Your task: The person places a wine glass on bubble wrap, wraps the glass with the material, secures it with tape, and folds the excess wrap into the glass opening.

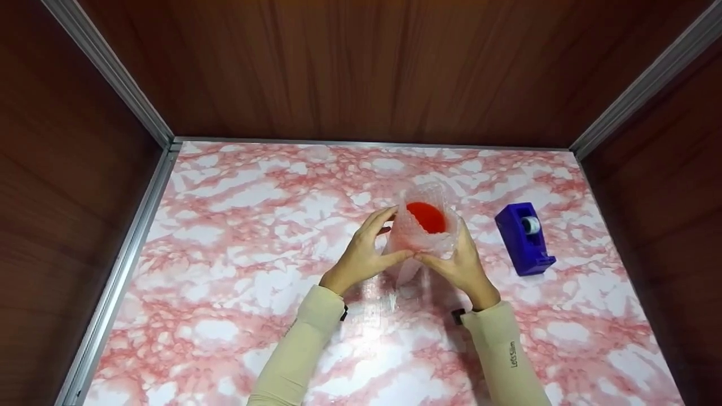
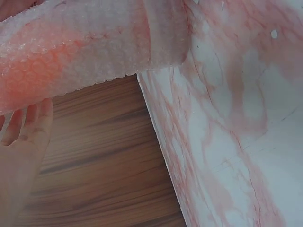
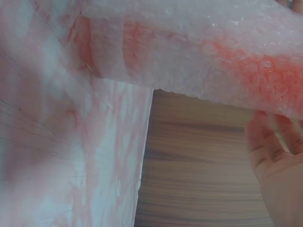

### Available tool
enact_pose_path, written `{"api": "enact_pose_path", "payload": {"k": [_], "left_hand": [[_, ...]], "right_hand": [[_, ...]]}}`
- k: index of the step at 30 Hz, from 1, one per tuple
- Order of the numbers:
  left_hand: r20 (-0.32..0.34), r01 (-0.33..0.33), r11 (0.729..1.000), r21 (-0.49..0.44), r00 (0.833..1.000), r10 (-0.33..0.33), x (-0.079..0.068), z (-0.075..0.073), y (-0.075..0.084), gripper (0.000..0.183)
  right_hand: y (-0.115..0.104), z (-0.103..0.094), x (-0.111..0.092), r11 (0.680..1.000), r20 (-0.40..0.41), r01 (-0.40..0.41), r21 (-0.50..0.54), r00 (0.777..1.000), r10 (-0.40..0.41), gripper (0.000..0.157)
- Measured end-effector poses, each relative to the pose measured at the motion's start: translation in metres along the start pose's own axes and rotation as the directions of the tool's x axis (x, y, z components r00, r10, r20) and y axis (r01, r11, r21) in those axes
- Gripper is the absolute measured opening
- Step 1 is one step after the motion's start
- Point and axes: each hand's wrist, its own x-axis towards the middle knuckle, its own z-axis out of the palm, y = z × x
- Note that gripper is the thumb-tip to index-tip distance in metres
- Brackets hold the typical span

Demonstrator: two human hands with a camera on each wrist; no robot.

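A sheet of bubble wrap (image 1: 420,243) is rolled into an upright tube around a red round object (image 1: 427,217), whose flat top shows through the open upper end. My left hand (image 1: 366,248) grips the wrap from the left, my right hand (image 1: 462,262) from the right, and the two thumbs meet at the near side. In the left wrist view the fingers (image 2: 35,120) lie against the bubbled surface, with red showing through it. The right wrist view has the other hand's fingertips (image 3: 260,123) on the wrap's opposite side. The wrap's lower end stands close over the table.
A blue tape dispenser (image 1: 522,239) with a roll of clear tape (image 1: 530,225) stands to the right of the hands. The table (image 1: 237,237) has a pink and white marbled top. Brown wood-grain panels (image 1: 361,67) with metal edging enclose its back and sides.
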Motion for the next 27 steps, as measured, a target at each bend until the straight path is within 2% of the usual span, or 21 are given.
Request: {"api": "enact_pose_path", "payload": {"k": [3, 6, 11, 13, 16, 20, 24, 27], "left_hand": [[-0.021, -0.01, 1.0, 0.001, 1.0, 0.01, 0.001, 0.0, 0.005, 0.087], [-0.041, -0.034, 0.999, -0.012, 0.999, 0.034, 0.003, -0.002, 0.018, 0.085], [-0.038, -0.049, 0.999, 0.003, 0.998, 0.049, 0.004, -0.008, 0.04, 0.082], [-0.042, -0.05, 0.999, 0.02, 0.998, 0.051, 0.004, -0.007, 0.037, 0.082], [-0.058, -0.056, 0.998, 0.039, 0.997, 0.058, 0.002, -0.002, 0.025, 0.083], [-0.078, -0.06, 0.998, 0.035, 0.995, 0.062, -0.001, 0.002, 0.01, 0.083], [-0.094, -0.074, 0.997, 0.036, 0.993, 0.077, -0.004, 0.003, 0.004, 0.078], [-0.091, -0.1, 0.993, 0.058, 0.99, 0.105, -0.005, 0.003, 0.002, 0.07]], "right_hand": [[-0.003, -0.001, 0.0, 1.0, 0.003, -0.003, -0.014, 1.0, 0.003, 0.095], [-0.007, -0.002, 0.0, 1.0, 0.005, -0.001, -0.017, 1.0, 0.001, 0.094], [-0.01, -0.003, 0.001, 0.996, -0.005, 0.06, -0.069, 0.998, -0.061, 0.095], [-0.009, -0.002, 0.001, 0.991, -0.018, 0.095, -0.093, 0.995, -0.097, 0.095], [-0.007, 0.001, -0.001, 0.985, -0.058, 0.137, -0.108, 0.988, -0.143, 0.093], [-0.002, 0.006, -0.005, 0.98, -0.141, 0.2, -0.018, 0.969, -0.201, 0.091], [0.004, 0.01, -0.007, 0.954, -0.189, 0.282, 0.101, 0.947, -0.26, 0.081], [0.006, 0.01, -0.007, 0.945, -0.19, 0.314, 0.093, 0.937, -0.293, 0.07]]}}
